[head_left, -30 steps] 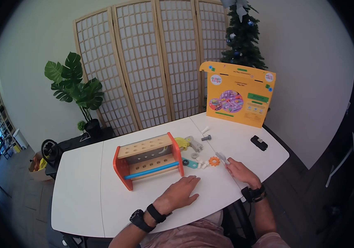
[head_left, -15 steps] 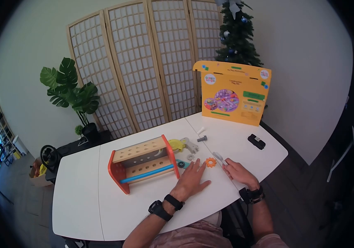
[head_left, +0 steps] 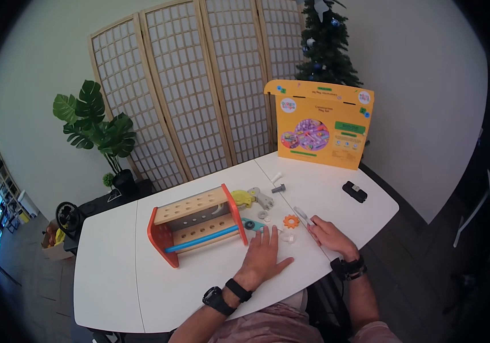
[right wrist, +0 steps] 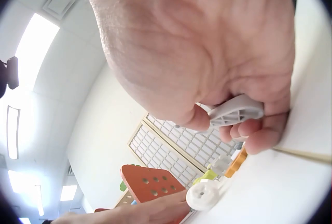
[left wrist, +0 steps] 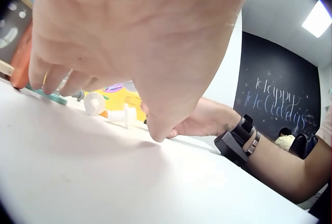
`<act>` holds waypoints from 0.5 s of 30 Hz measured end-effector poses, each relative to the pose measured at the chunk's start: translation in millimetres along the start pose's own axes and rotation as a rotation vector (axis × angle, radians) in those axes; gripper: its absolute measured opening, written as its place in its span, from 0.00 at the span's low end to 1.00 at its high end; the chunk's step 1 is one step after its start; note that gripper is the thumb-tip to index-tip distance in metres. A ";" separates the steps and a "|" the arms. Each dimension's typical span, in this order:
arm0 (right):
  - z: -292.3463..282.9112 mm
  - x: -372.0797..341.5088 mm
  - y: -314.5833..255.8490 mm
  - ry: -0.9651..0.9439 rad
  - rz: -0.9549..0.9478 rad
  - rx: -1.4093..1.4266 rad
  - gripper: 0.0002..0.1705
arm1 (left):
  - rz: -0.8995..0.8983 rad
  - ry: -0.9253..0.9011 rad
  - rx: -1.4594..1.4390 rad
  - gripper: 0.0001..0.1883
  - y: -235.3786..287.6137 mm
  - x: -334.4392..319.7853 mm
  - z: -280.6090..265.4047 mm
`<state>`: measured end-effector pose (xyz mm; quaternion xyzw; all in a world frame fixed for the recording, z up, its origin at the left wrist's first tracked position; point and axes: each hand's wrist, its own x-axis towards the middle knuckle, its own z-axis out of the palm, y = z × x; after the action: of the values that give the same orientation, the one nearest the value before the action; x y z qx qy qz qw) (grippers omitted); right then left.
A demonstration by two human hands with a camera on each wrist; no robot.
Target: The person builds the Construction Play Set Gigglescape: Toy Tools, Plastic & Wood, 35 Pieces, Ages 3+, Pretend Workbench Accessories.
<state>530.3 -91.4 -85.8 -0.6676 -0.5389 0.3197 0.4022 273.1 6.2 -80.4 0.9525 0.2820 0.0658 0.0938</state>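
Note:
My right hand [head_left: 331, 236] grips the ribbed handle of a grey plastic toy tool [right wrist: 238, 111], its far end pointing away over the table. Palm down, my left hand [head_left: 261, 260] has its fingers spread and the thumb out to the side. Its fingertips are right at a teal strip [head_left: 255, 225] bearing a dark round piece. Several white plastic screws [left wrist: 124, 116] lie between the two hands. Just beyond them is an orange gear [head_left: 291, 221]. A grey nut [head_left: 263, 215] lies behind the teal strip, partly ringed by other small pieces.
A wooden toy workbench [head_left: 196, 207] with red sides and a blue bar stands left of my left hand. Behind the small parts lie yellow and grey pieces [head_left: 244, 198] and a grey bolt [head_left: 279, 188]. A yellow box [head_left: 319, 126] stands at the back, a black device [head_left: 355, 192] at right.
My left hand has moved forward and right over the small parts. The white screws now lie nearer to me, in front of the orange gear. The right hand keeps its grip on the grey tool.

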 end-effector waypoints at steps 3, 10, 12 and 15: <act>1.1 0.3 -0.3 0.001 0.004 -0.031 0.15 | -0.016 0.018 0.034 0.58 -17.8 -6.0 20.0; 0.9 -0.3 -0.6 0.011 0.011 -0.034 0.16 | 0.031 0.197 -0.012 0.49 -18.7 -17.1 24.2; 1.3 0.3 -0.2 0.008 0.014 -0.040 0.16 | 0.040 0.243 -0.017 0.44 -14.4 -17.9 21.4; 1.8 0.0 2.6 0.006 0.013 -0.033 0.16 | 0.014 0.231 -0.074 0.33 -7.5 -16.0 2.0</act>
<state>530.0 -91.3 -88.9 -0.6786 -0.5383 0.3115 0.3907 256.2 3.3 -85.1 0.9365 0.2814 0.1860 0.0954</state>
